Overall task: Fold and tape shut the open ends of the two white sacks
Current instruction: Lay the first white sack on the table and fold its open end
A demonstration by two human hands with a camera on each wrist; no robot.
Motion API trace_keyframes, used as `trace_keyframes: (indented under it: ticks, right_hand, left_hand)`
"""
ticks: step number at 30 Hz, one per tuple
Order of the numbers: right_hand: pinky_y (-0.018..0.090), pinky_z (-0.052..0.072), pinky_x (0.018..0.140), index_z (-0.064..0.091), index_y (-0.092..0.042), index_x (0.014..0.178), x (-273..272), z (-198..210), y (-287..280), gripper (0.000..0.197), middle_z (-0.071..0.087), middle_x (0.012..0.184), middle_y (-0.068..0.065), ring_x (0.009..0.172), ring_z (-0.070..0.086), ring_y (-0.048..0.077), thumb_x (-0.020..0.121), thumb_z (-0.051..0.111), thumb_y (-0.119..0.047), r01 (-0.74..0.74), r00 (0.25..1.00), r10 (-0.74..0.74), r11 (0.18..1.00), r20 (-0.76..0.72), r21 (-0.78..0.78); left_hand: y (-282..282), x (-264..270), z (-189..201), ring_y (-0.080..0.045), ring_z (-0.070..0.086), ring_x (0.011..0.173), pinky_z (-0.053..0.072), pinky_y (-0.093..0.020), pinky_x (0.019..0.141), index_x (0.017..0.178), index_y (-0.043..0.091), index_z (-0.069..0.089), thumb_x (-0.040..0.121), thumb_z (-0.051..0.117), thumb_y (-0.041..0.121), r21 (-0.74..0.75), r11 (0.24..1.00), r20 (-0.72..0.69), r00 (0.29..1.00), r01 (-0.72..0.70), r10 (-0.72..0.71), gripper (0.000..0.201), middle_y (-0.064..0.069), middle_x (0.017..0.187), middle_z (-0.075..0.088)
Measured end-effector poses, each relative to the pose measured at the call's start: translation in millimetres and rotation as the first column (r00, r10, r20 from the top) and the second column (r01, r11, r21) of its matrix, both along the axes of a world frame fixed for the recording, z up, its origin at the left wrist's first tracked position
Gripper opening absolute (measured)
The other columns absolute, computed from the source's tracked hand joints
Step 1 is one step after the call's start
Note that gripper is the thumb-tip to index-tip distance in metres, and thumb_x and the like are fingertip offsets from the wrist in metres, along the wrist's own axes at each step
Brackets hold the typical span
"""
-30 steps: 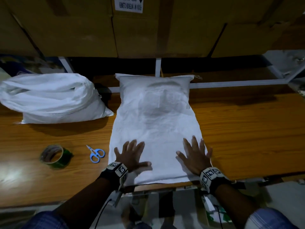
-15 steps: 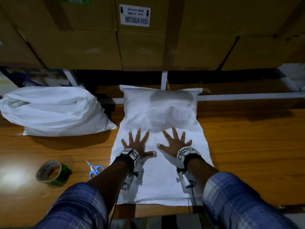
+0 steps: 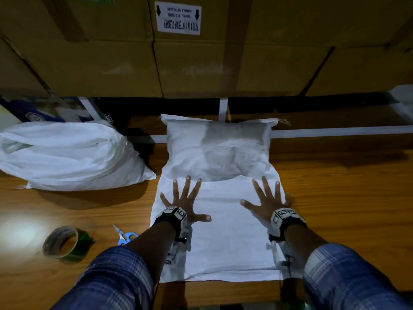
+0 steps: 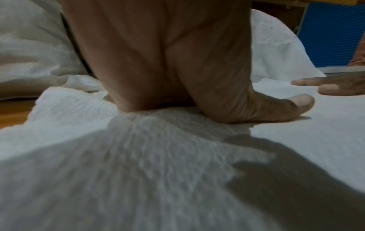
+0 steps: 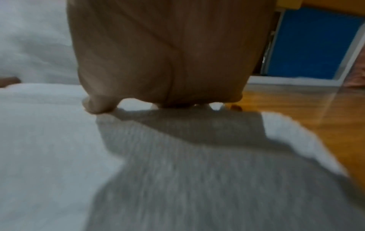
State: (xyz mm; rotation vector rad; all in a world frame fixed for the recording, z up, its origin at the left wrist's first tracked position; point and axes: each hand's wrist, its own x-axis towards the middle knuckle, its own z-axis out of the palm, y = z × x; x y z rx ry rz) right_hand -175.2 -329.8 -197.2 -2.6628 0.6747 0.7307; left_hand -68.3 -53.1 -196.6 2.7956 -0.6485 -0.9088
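Observation:
A white woven sack [image 3: 223,233] lies lengthwise in front of me on the wooden table [image 3: 335,198], its filled part [image 3: 218,151] at the far end and its flat empty part toward me. My left hand [image 3: 185,198] presses flat on the flat part's left side, fingers spread. My right hand [image 3: 267,198] presses flat near the right edge, fingers spread too. The wrist views show each palm [image 4: 158,62] [image 5: 168,54] down on the white weave [image 4: 138,156] [image 5: 49,140]. A second white sack [image 3: 67,155], bulky and crumpled, lies at the left.
A roll of green tape [image 3: 64,242] lies at the near left of the table, with small blue-handled scissors [image 3: 125,234] beside it. Cardboard boxes [image 3: 201,52] stack behind the table. The table's near edge runs just under the sack's open end [image 3: 223,279].
Both hands slid away from me up the flat part of the sack, from its near end to just below the filled part, then spread apart toward the two side edges.

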Motion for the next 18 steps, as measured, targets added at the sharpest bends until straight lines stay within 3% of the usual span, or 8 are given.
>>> trace_keyframes:
  ticks: [2,4,8,11,14,18]
  right_hand:
    - [0.068,-0.015,0.114,-0.02,-0.055,0.15,-1,8,-1,0.091,-0.038,0.158,-0.016,0.149,-0.031,0.028,0.076,0.015,-0.096,0.028,0.999,-0.028,1.0,-0.038,-0.007]
    - [0.066,-0.016,0.115,-0.015,-0.052,0.153,4,18,12,0.088,-0.036,0.16,-0.009,0.15,-0.03,0.03,0.082,0.016,-0.091,0.055,0.998,-0.055,0.998,0.022,0.016]
    - [0.065,-0.013,0.116,-0.012,-0.053,0.154,1,28,68,0.078,-0.03,0.163,-0.01,0.151,-0.026,0.029,0.09,0.023,-0.082,-0.105,0.982,0.095,0.993,0.162,0.054]
    - [0.066,-0.013,0.116,-0.015,-0.057,0.151,-15,17,109,0.075,-0.034,0.161,-0.012,0.149,-0.03,0.029,0.091,0.023,-0.081,-0.145,0.984,0.129,0.98,0.12,0.135]
    - [0.068,-0.016,0.114,-0.018,-0.056,0.15,-37,-1,123,0.076,-0.039,0.158,-0.013,0.148,-0.034,0.031,0.091,0.022,-0.081,-0.152,0.988,0.146,0.975,0.05,0.16]
    - [0.065,-0.021,0.112,-0.023,-0.058,0.147,-64,-11,108,0.086,-0.042,0.154,-0.02,0.145,-0.038,0.024,0.081,0.02,-0.092,-0.189,0.981,0.183,0.977,0.072,0.095]
  left_hand:
    - [-1,-1,2,-0.037,-0.04,0.137,-0.012,-0.078,0.1,0.137,0.053,-0.036,0.046,0.047,0.101,0.007,1.0,0.004,1.0,0.012,-0.012,0.131,0.012,0.149,-0.046]
    - [-3,-4,6,-0.035,-0.036,0.14,-0.012,-0.077,0.103,0.14,0.049,-0.033,0.05,0.044,0.1,-0.013,1.0,0.018,1.0,0.012,-0.012,0.129,0.008,0.152,-0.042]
    - [1,-20,16,-0.033,-0.033,0.142,-0.013,-0.073,0.104,0.146,0.045,-0.027,0.061,0.036,0.097,-0.052,0.999,0.065,0.998,0.016,-0.012,0.117,0.003,0.156,-0.036]
    - [15,-43,15,-0.035,-0.033,0.142,-0.01,-0.073,0.106,0.145,0.047,-0.027,0.066,0.034,0.095,-0.069,0.998,0.047,0.999,-0.008,0.011,0.11,0.004,0.155,-0.038]
    - [32,-64,5,-0.038,-0.034,0.141,-0.007,-0.076,0.104,0.141,0.051,-0.03,0.057,0.038,0.099,-0.023,0.999,-0.043,0.999,-0.026,0.025,0.118,0.01,0.152,-0.041]
    - [46,-71,-5,-0.035,-0.039,0.138,-0.006,-0.078,0.102,0.138,0.052,-0.035,0.047,0.044,0.102,0.031,0.999,-0.027,1.0,0.016,-0.015,0.13,0.015,0.147,-0.047]
